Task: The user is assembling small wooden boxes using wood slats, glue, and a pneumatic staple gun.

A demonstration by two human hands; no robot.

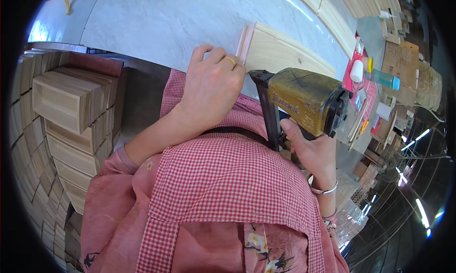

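My right hand (311,152) is wrapped round the handle of a worn yellow and black nail gun (304,99). Its nose is close to the end of a light wooden piece (280,50), which lies on the pale marbled tabletop near the front edge. The piece looks like thin boards set together, with a narrow end strip on its left. My left hand (213,80) is closed at that left end, fingers curled and knuckles up, its fingertips partly hidden. The nose's exact contact with the wood is hidden behind the left hand and the gun.
Shallow wooden boxes (59,99) are stacked at the left beside the table (142,21). Long wooden strips (327,16) lie along the far right edge. To the right stand a white bottle (356,71) and a clear bottle with a blue cap (382,78), near cardboard (403,66).
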